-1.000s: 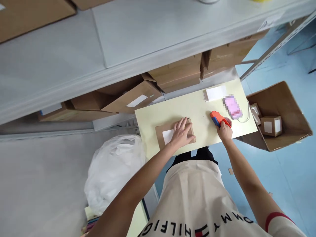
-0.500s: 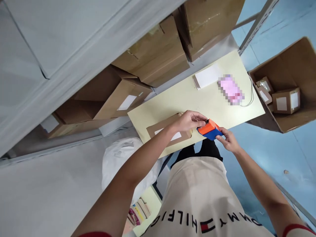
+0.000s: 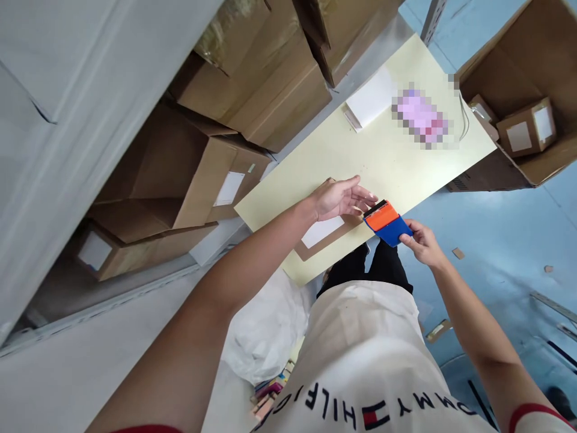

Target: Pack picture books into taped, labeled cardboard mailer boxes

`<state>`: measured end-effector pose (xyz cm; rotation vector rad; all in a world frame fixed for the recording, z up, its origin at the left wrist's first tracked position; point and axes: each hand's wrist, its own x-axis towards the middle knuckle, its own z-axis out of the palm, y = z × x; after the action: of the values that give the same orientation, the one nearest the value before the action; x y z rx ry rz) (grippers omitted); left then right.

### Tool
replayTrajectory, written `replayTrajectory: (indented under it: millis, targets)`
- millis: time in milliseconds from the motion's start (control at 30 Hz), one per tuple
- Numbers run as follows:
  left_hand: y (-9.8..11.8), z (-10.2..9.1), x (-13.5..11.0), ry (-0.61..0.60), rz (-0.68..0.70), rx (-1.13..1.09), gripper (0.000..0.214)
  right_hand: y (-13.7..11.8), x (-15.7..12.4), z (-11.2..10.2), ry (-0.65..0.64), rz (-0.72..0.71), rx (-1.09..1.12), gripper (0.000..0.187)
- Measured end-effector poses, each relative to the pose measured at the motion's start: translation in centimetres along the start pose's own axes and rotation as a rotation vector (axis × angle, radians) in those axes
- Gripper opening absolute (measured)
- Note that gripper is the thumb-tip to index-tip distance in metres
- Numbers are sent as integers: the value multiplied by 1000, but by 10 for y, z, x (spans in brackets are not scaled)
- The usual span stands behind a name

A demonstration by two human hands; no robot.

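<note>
Gripping the orange-and-blue tool (image 3: 386,224), the right hand (image 3: 421,243) holds it at the edge of the table (image 3: 387,162). The left hand (image 3: 336,198) is loose and empty over the brown box (image 3: 325,233). A slip could scratch its fingers (image 3: 348,184), because the tool's black edge (image 3: 375,208) is so close.

A white or off-white shirt (image 3: 369,328) is worn, its short sleeves trimmed with a red band (image 3: 529,410), and across its chest large dark capital lettering (image 3: 349,414) is set upside down to the camera, with "OMMY" and "HILFIG" legible. The two words are parted by a small flag-like emblem (image 3: 375,415) in red, white and dark blue. Black trousers (image 3: 390,267) are worn below the hem, while the left hand (image 3: 338,198) and right hand (image 3: 421,243) are left bare.
</note>
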<state>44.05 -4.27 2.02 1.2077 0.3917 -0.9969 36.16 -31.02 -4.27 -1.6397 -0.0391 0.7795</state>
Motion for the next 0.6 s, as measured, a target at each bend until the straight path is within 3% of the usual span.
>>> replayTrajectory:
  millis: [267,400,500,600]
  targets:
    - [43,10,29,206,-52,819,13,0,21,0,21,85,215,61]
    - [53,6,58,120,-177,1029,16,4,43,3,125,244,314,67]
    - [49,-8,77,13,-276,1130,19,13,46,6,96,417,433,68]
    - [39,-26,88,-44,-355,1263,20,31,32,10,44,555,490,67]
